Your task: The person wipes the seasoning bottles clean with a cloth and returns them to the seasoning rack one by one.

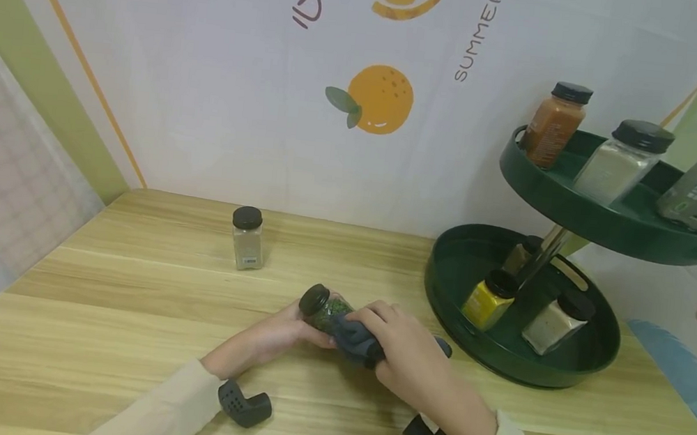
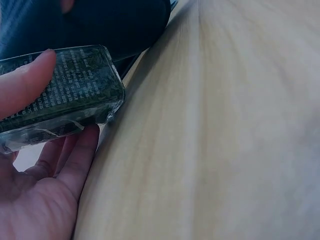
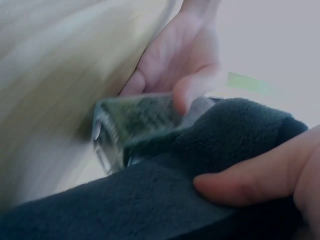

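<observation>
A square glass spice jar of green dried herbs, with a black lid, lies tilted just above the table. My left hand grips it, thumb on one printed side and fingers beneath, as the left wrist view shows of the jar. In my right hand is a dark blue-grey cloth, pressed against the jar. The right wrist view shows the thumb on top of the cloth, with the jar partly covered by it.
At the right stands a two-tier green rack holding several spice jars, among them a yellow one below and an orange-brown one above. Another black-lidded jar stands at the back left of the wooden table. A printed cloth hangs behind.
</observation>
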`<state>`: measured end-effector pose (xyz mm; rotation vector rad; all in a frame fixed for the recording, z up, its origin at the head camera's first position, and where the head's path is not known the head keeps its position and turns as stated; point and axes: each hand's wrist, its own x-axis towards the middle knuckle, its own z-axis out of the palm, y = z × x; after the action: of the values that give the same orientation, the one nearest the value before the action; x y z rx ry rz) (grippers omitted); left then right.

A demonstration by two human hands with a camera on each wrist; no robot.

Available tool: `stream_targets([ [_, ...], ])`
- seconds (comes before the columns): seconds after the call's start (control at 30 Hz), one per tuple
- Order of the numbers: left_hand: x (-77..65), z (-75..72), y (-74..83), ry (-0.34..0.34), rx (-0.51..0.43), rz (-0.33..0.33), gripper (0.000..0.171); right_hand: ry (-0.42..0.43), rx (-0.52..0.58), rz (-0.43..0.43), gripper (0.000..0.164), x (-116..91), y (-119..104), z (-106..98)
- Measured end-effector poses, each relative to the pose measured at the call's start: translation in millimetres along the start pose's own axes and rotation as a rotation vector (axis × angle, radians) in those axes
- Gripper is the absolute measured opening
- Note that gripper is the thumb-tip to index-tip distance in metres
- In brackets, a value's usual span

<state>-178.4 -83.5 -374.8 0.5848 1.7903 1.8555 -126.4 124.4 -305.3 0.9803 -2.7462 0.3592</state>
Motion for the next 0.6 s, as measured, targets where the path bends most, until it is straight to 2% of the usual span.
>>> stream_targets([
  [0.17, -1.7, 0.8, 1.1, 0.029, 0.020, -0.018, 0.054, -0.007, -0.044, 0.105, 0.058, 1.0, 10.3, 3.3],
  [0.27, -1.7, 1.6, 1.2, 0.046, 0.015, -0.030, 0.056, -0.021, -0.088, 0.128, 0.057, 1.1, 14.6, 4.7],
  [0.4, -1.8, 1.8, 1.1, 0.048, 0.020, -0.030, 0.055, -0.044, -0.114, 0.095, 0.056, 0.0, 12.8, 2.7],
  [0.6, -1.6, 0.2, 0.4, 0.023, 0.012, -0.028, 0.054, -0.069, -0.026, -0.006, 0.058, -1.8, 0.2, -5.0],
])
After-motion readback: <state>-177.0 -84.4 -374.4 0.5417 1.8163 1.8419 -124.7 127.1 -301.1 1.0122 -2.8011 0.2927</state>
